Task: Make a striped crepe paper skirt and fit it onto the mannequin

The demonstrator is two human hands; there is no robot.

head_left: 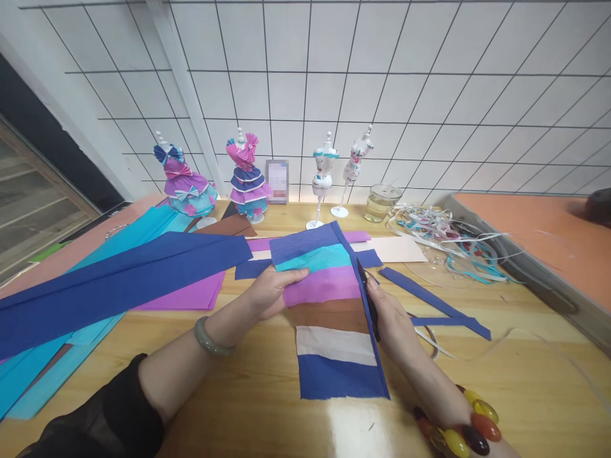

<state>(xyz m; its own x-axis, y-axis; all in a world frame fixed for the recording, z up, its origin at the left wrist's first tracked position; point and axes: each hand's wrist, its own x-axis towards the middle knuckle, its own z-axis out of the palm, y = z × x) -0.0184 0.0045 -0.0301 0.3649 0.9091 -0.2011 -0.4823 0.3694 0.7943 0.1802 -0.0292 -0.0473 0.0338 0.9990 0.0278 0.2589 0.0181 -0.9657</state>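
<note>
My left hand is closed in a pinch on the left edge of a stack of overlapping crepe paper strips, coloured dark blue, teal, purple, brown and white. My right hand grips black scissors whose blades run along the stack's right side. A thin dark blue strip hangs off that cut edge. The stack lies on the wooden table.
Long dark blue, teal and purple crepe sheets cover the table's left. Several small mannequins in paper dresses stand at the back by a glass jar. Tangled ribbons and a cut blue strip lie right.
</note>
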